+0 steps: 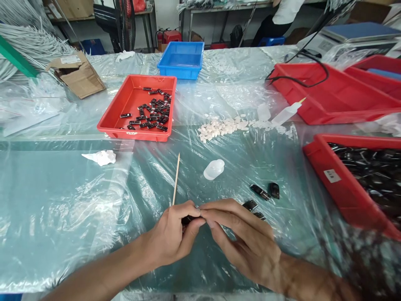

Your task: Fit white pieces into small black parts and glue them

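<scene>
In the head view my left hand (177,230) is closed round a small black part (187,219), mostly hidden by the fingers. A thin wooden stick (176,177) points up and away just beyond this hand. My right hand (242,240) meets it at the fingertips, thumb and fingers pressed together at the end of the part; whether they pinch something small is hidden. Several black pieces (260,192) lie beyond the right hand. Farther forward are a white translucent cap (214,169) and a pile of small white pieces (219,128).
A red tray (105,121) holds several black parts, with a blue tray (181,73) behind it. Right of my hands stands a red bin (341,190) full of black parts. Crumpled tissue (105,157) lies at left, a white bottle (286,113) at back right. A person (286,14) is in the background.
</scene>
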The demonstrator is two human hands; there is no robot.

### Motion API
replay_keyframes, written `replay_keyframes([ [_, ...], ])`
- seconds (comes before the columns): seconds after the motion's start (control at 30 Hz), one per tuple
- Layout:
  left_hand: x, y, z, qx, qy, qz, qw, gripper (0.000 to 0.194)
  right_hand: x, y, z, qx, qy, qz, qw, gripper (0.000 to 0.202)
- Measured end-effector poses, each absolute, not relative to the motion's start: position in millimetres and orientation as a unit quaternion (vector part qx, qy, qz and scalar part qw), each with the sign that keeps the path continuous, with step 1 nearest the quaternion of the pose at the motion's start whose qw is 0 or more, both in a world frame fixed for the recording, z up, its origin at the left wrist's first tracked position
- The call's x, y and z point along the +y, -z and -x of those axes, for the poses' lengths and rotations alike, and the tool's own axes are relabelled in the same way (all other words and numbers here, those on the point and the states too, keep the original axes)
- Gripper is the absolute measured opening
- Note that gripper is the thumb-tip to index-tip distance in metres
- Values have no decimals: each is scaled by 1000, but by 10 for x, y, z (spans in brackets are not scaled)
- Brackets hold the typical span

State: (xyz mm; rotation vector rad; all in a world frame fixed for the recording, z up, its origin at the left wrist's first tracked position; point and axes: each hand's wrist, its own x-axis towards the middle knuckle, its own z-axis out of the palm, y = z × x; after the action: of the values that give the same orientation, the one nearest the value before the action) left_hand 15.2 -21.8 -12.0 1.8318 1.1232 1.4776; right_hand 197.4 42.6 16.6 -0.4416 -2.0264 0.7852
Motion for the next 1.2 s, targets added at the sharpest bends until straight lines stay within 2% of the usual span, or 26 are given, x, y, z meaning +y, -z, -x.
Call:
replay_keyframes([
  [0.1,-212,120,-113,436,-547,-664,264,32,495,-201,-1988,-835,-301,161,431,46],
  [0.2,-177,169,-13,484,-567,-600,290,31,708,-248,-2032,-872,-194,140,427,40],
  [0.33,-39,221,217,597,-553,-490,312,23,1307,-190,-2181,-841,-71,192,500,36],
  [0.43,79,204,374,597,-566,-457,339,14,1881,-20,-2386,-799,-86,298,514,32],
  [0.5,129,178,443,576,-582,-446,361,12,2232,134,-2543,-773,-101,359,513,38],
  [0.57,157,159,487,574,-595,-430,361,16,2518,297,-2681,-745,-120,413,510,38],
  [0.73,222,156,551,605,-600,-399,339,25,2930,602,-2832,-678,-163,513,500,16],
  [0.83,273,144,586,610,-609,-388,327,28,3006,674,-2827,-673,-190,530,480,21],
  [0.97,346,82,648,636,-578,-424,287,33,3008,684,-2819,-677,-220,528,463,30],
  [1.1,617,-116,798,687,-494,-511,155,34,2995,676,-2828,-674,-240,525,461,32],
  [1.2,1031,-452,1032,718,-422,-550,62,41,2985,673,-2832,-674,-249,525,456,33],
])
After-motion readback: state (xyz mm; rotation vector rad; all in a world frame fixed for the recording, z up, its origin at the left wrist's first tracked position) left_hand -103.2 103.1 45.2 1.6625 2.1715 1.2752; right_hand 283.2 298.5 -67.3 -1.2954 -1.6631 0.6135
